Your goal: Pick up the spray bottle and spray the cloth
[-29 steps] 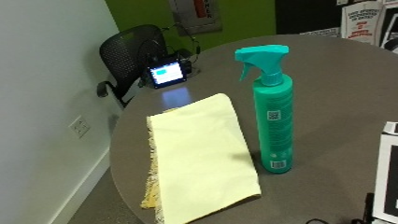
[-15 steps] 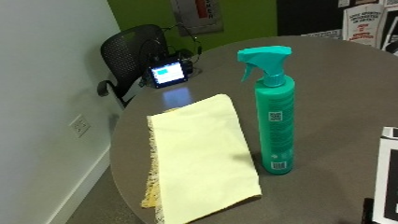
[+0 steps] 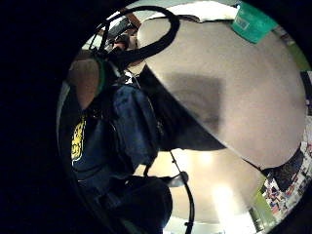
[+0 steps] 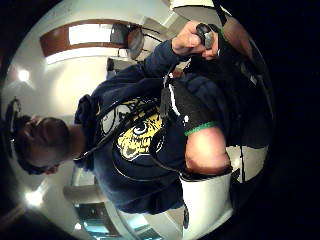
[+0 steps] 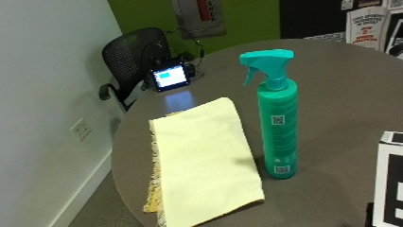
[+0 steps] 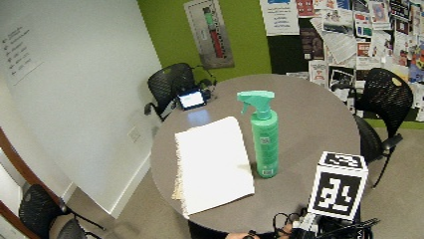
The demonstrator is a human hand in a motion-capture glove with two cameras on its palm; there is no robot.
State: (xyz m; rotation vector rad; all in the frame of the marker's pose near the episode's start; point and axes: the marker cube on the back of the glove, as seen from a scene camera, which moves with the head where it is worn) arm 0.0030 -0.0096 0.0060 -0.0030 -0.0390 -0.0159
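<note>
A teal spray bottle stands upright near the middle of a round grey table, its trigger head pointing towards the cloth. The pale yellow cloth lies flat just beside the bottle, with a frayed edge near the table's rim. The wide outside view shows the same bottle and cloth. No hand touches either one. My gloved right hand is off the table's near edge and does not show. Its palm views face the person's torso, and the little finger side view catches the bottle's base on the table.
A small device with a lit screen and cables sits at the table's far edge, by a black mesh chair. A second black chair stands to the right. A white wall runs along the left.
The outside picture has shifted a little, so its camera moved. The bottle and cloth stand as before.
</note>
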